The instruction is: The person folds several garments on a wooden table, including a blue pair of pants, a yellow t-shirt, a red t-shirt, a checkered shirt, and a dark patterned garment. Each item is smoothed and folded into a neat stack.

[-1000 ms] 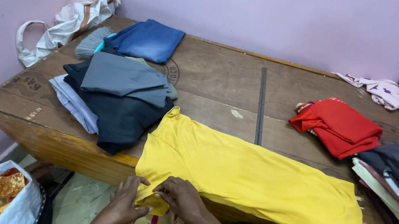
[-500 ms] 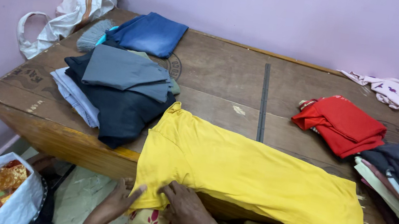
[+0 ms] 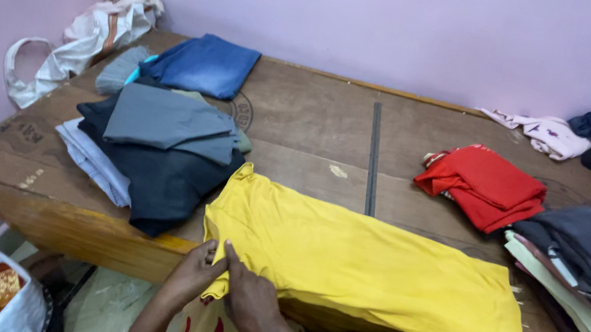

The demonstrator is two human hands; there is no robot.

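Long yellow knit-cotton garment (image 3: 372,275), lying across the near edge of the brown wooden table (image 3: 316,127): soft, light, limp, likely best gripped at its hem corner, where left hand (image 3: 194,274) and right hand (image 3: 247,300) pinch it closed-fingered.

hands (image 3: 226,286) raised, yellow garment (image 3: 365,270) edge lifted

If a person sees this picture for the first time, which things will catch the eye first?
First, the bright yellow garment spread along the near edge of the wooden table, with both hands, left hand and right hand, gripping its near left corner. Next, the folded red cloth on the right side, and the dark folded pile on the left.
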